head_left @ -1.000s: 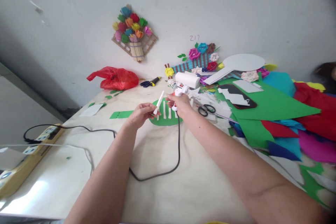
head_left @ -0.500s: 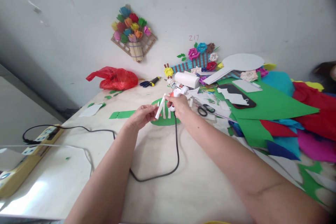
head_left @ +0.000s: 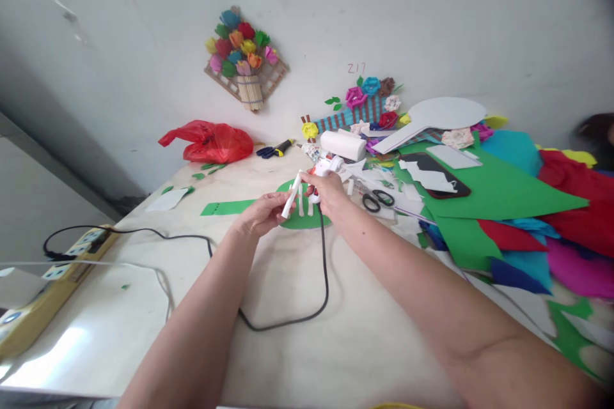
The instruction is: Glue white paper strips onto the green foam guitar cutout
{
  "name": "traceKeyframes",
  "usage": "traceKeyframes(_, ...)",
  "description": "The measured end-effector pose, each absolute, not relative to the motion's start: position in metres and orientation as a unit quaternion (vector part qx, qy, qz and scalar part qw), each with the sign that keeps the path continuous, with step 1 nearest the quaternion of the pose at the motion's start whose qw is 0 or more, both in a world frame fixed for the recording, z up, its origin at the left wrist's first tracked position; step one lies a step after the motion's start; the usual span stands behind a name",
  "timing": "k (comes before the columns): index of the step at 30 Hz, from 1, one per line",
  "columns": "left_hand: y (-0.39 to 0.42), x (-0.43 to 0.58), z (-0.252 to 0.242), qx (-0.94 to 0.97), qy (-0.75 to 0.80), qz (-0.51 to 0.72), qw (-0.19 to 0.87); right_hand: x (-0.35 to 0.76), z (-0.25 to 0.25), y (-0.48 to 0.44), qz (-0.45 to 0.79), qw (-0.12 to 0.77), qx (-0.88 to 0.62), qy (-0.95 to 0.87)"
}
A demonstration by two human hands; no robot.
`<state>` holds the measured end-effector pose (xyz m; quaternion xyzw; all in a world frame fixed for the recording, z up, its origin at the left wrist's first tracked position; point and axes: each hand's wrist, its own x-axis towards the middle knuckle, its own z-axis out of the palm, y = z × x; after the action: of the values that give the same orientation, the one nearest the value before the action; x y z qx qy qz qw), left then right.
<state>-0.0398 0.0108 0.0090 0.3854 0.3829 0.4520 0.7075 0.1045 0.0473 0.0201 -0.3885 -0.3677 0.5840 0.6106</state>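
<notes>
A white strip (head_left: 292, 193) is pinched at its lower end between the thumb and fingers of the left hand (head_left: 261, 214). It is held tilted, with its top leaning toward the glue gun (head_left: 325, 169). The right hand (head_left: 329, 195) is wrapped closed around the gun's grip, and the nozzle end meets the upper part of the strip (whether they truly touch I cannot tell). Both are held just above a green oval cutout (head_left: 300, 222) lying on the worktop (head_left: 336, 345), on which other white strips stand side by side.

The gun's black cord (head_left: 326, 268) drops from the right hand, loops across the worktop and runs left to a yellowish power strip (head_left: 71, 252) at the left edge. A flat green paper strip (head_left: 225, 208) lies left of the cutout. Black-handled scissors (head_left: 377, 200) lie just right of the right hand among white paper scraps, and a white roll (head_left: 343, 145) sits behind the gun.

Farther right is a heap of coloured paper sheets (head_left: 503, 195) in green, red, blue and magenta. A red plastic bag (head_left: 208, 142) rests against the wall at the back left, with a black-and-yellow tool (head_left: 274, 151) beside it. On the wall hangs a paper-flower bouquet (head_left: 244, 57), and small pink handwriting (head_left: 355, 68) reads like "217".
</notes>
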Motion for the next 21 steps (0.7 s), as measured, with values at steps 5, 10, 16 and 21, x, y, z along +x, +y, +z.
traceKeyframes(5,0.013,-0.052,0.009,0.366,0.379,0.490,0.694,0.114,0.019,0.053,0.577,0.591,-0.388,-0.409)
traceKeyframes(10,0.014,-0.067,0.009,0.341,0.392,0.545,0.658,0.127,0.022,0.055,0.587,0.526,-0.359,-0.500)
traceKeyframes(16,0.016,-0.078,0.004,0.320,0.387,0.563,0.657,0.136,0.021,0.056,0.594,0.453,-0.342,-0.570)
traceKeyframes(21,0.015,-0.078,0.004,0.313,0.389,0.562,0.659,0.140,0.022,0.058,0.573,0.441,-0.338,-0.603)
